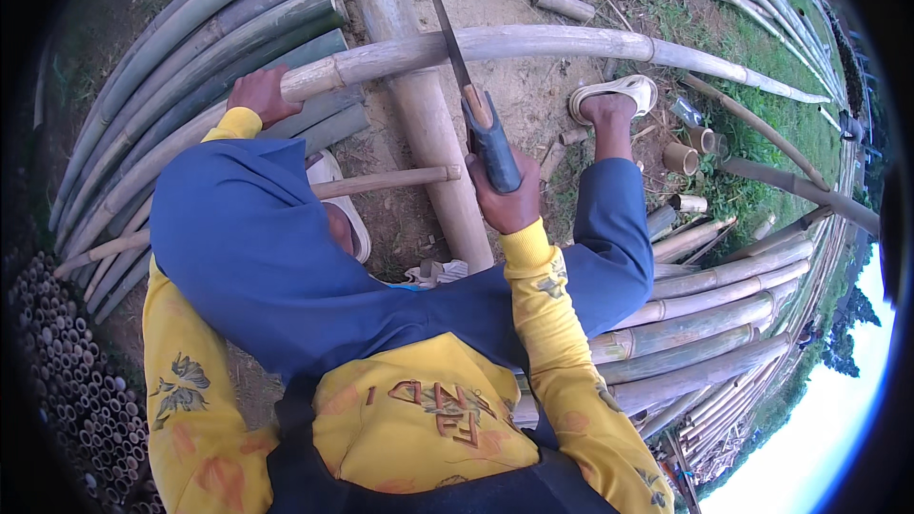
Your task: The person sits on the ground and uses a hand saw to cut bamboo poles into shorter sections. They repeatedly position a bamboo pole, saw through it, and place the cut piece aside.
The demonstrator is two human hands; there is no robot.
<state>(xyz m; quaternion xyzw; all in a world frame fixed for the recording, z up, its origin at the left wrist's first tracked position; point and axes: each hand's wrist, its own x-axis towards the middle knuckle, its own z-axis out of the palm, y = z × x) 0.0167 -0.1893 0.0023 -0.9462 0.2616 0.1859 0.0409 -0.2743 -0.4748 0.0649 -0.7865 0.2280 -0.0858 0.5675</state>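
A long pale bamboo pole (552,42) lies crosswise over a thick bamboo log (428,124). My left hand (264,97) is wrapped over this pole, left of the log. Close to the log's right side, my right hand (506,192) grips the dark, tube-like handle of a handsaw (451,30). The saw's long narrow blade points away from me and lies across the pole near the crossing. Whether its teeth have entered the bamboo I cannot tell.
Bamboo poles (228,14) lie stacked at the left, with more poles (705,309) at the right. Short cut bamboo pieces (680,158) are scattered near my sandalled foot (614,100). A thinner stick (390,181) rests against the log. Bundled tube ends (81,381) fill the lower left.
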